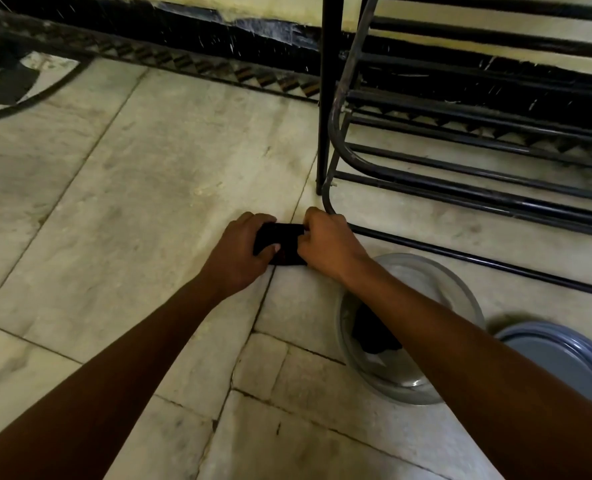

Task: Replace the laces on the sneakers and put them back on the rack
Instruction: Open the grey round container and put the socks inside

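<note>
A small black bundle [285, 244], folded flat, lies on the stone floor between my hands; I cannot tell whether it is laces or cloth. My left hand [241, 252] grips its left end, thumb on top. My right hand [325, 242] pinches its right end with curled fingers. The black metal shoe rack [461, 161] stands just beyond my right hand, and its bars carry no shoes in view. No sneaker is in view.
A round steel bowl [461, 285] sits on the floor under my right forearm, with a dark item [370, 332] inside. A grey lid or plate [557, 362] lies to its right. A dark object [10, 81] sits at the far left by the wall.
</note>
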`<act>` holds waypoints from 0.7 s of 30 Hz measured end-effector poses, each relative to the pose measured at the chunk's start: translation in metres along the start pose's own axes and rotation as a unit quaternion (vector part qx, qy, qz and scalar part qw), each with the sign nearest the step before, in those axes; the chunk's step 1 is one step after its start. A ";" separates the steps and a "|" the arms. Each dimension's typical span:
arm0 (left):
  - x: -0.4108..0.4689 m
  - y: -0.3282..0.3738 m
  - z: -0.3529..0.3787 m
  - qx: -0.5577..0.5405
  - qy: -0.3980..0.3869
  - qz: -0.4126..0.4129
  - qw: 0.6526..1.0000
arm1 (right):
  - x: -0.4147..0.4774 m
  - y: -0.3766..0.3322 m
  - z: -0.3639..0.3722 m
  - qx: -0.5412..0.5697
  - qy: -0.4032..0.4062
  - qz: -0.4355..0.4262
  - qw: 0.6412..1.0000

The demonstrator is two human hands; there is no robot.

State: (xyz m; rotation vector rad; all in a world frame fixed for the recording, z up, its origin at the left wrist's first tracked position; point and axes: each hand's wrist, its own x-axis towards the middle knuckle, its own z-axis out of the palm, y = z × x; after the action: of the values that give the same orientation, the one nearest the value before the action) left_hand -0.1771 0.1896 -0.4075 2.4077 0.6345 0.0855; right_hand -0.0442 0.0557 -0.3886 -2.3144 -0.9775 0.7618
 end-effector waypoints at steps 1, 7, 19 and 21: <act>0.000 0.000 -0.001 0.014 -0.017 -0.005 1.000 | 0.000 0.001 0.003 -0.005 -0.007 -0.007 1.000; -0.006 0.013 -0.008 -0.006 -0.083 -0.087 0.993 | -0.004 -0.001 0.005 -0.078 -0.090 -0.057 0.991; -0.055 0.105 -0.003 -0.314 0.000 -0.099 0.944 | -0.096 0.018 -0.064 0.263 0.075 -0.068 0.959; -0.064 0.119 0.005 -0.309 -0.044 -0.063 0.948 | -0.119 0.032 -0.079 0.301 0.052 -0.058 0.950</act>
State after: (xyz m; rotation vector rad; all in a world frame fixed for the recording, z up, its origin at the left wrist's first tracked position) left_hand -0.1827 0.0762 -0.3344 1.7527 0.6083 0.1043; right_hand -0.0461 -0.0724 -0.3182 -1.7310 -0.7005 0.7530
